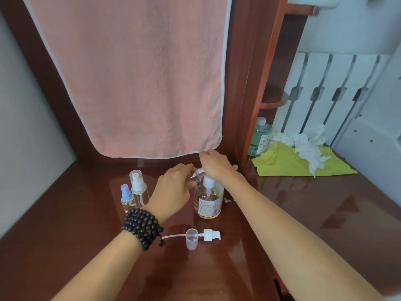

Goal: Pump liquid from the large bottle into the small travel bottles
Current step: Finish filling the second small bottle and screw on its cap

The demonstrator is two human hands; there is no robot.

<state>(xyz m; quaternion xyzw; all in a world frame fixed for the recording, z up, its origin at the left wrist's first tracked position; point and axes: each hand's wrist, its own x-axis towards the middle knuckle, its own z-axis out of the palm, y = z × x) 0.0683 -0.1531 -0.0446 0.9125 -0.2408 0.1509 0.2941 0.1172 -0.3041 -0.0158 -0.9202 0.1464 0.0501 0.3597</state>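
Note:
The large clear bottle [208, 203] of pale amber liquid stands on the wooden tabletop [282, 213], its white pump [208, 183] on top. My right hand [214, 165] rests palm-down over the pump head. My left hand [173, 190] holds a small clear open-necked travel bottle [198, 172] tilted with its mouth by the pump nozzle; most of that bottle is hidden by my fingers. Two more travel bottles stand to the left: one with a blue spray top [127, 197], one with a white pump under a clear cap [138, 185].
A loose white pump with its tube [208, 235] and a clear cap [192, 238] lie in front of the large bottle. A pink towel [134, 79] hangs behind. A yellow cloth [288, 162], crumpled tissues [308, 148] and a green bottle [260, 137] lie right.

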